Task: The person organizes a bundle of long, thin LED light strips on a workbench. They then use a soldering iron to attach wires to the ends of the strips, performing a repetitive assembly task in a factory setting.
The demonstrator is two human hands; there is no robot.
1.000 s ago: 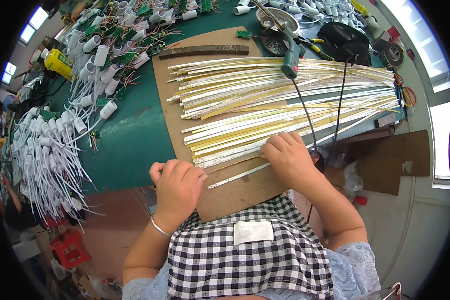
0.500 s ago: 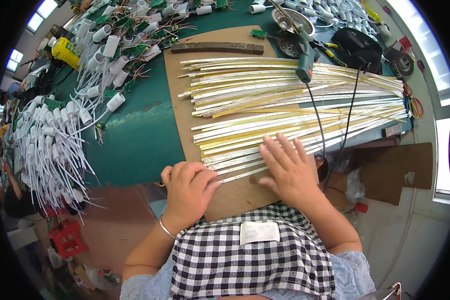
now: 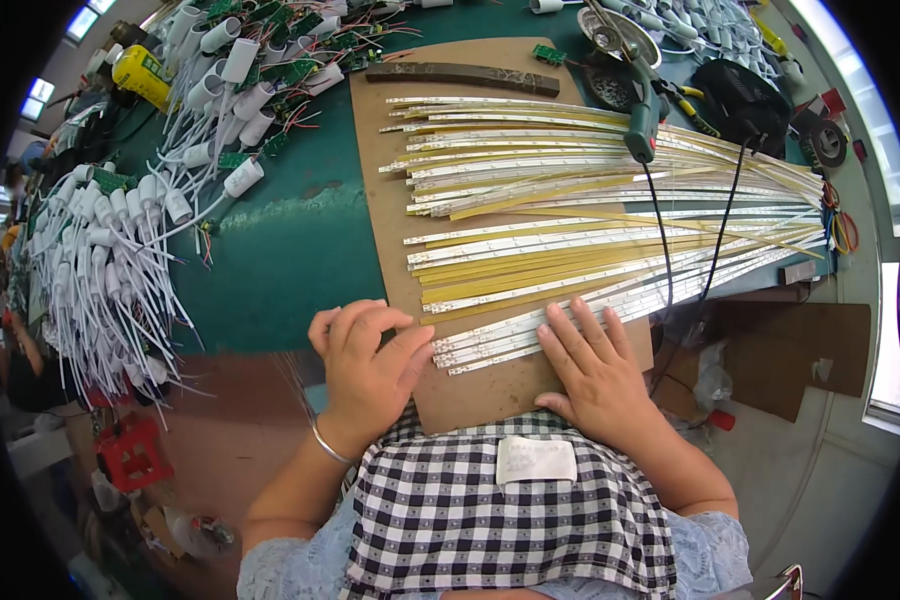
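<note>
Narrow white and yellow LED strips fan out over a brown board, their far ends gathered at the right. A smaller group of white strips lies nearest me, set a little apart from the others. My right hand rests flat across this group, fingers spread. At its left ends is my left hand, with bent fingers and its thumb and index fingertips beside the strip ends. I see nothing held in it.
A green-handled soldering iron hangs over the strips, its dark cable crossing them. A dark bar lies along the board's far edge. White cylinders with wires and green circuit boards heap at left. A tape roll stands at right.
The nearest white strips have come away from the rest toward me, leaving a gap of bare board. My right hand has shifted with them. My left hand stays by their ends.
</note>
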